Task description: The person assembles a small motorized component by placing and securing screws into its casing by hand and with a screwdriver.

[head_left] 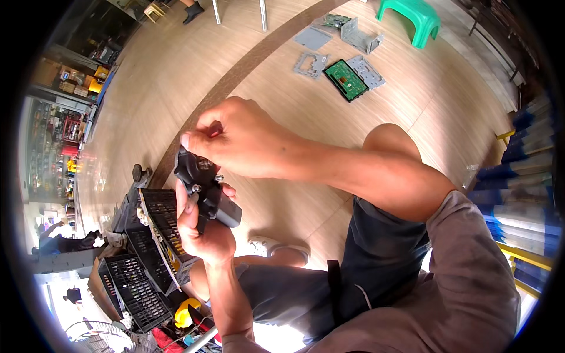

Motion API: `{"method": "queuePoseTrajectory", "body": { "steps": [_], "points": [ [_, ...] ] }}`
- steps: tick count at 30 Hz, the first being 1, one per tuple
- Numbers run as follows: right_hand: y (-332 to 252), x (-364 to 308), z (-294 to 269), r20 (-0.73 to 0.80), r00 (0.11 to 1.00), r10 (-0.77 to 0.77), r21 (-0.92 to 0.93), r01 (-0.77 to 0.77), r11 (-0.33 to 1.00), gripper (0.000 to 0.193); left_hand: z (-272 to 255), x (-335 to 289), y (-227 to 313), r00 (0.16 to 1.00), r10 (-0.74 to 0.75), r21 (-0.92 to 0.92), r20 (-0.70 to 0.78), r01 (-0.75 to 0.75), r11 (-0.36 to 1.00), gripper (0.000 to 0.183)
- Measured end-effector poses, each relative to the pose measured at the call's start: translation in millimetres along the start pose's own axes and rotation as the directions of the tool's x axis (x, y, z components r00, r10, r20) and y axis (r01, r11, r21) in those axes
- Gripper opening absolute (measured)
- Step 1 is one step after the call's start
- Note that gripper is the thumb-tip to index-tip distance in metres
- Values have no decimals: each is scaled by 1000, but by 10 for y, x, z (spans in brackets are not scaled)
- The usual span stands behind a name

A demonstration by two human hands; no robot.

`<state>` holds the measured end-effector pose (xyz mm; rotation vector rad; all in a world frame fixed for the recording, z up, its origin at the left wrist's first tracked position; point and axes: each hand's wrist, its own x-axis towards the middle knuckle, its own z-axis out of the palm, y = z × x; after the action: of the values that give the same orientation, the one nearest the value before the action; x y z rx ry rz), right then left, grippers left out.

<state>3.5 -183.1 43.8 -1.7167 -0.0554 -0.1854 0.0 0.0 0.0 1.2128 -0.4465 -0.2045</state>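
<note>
Right now you hold a black, rounded, moulded device with small silver metal studs (199, 172) at about 9 o'clock from the middle of your view, raised well above the pale wood-look floor (459, 126). Your bare left hand (209, 238), toward 8 o'clock, is curled around it from beneath, its thumb on the near side and fingertips showing beyond the far edge. A dark grey, boxy block (228, 210) sticks out of the device toward its 5 o'clock.

Your bare right hand (244, 136), toward 10 o'clock, is closed almost to a fist over the device's upper end, gripping a dark red object (215, 129) — mostly hidden by your fingers, so you cannot tell its full shape, nor whether it touches the device.

On the floor at 1 o'clock, well apart from your hands, lies a green circuit board in a black rectangular frame (346, 80), with a grey cut-out metal frame (303, 65) near its 10 o'clock side and a bent grey metal bracket (362, 40) farther off. Beyond them stands a green plastic stool (412, 19). Black slatted plastic crates (136, 291) sit at 8 o'clock — near your left forearm.
</note>
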Motion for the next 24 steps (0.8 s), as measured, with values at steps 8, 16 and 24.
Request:
{"method": "queuePoseTrajectory", "body": {
  "steps": [8,16,24],
  "points": [
    [9,-71,141,-49,997,-60,74,63,995,17,-71,-57,8,999,-39,-34,-24,38,999,60],
    [102,-78,176,-81,994,-67,187,82,979,12,40,-27,10,993,-108,-99,-57,102,990,60],
    [70,-45,181,-68,997,-35,126,44,991,29,90,-49,128,994,-95,-60,-63,91,994,60]
  ]
}}
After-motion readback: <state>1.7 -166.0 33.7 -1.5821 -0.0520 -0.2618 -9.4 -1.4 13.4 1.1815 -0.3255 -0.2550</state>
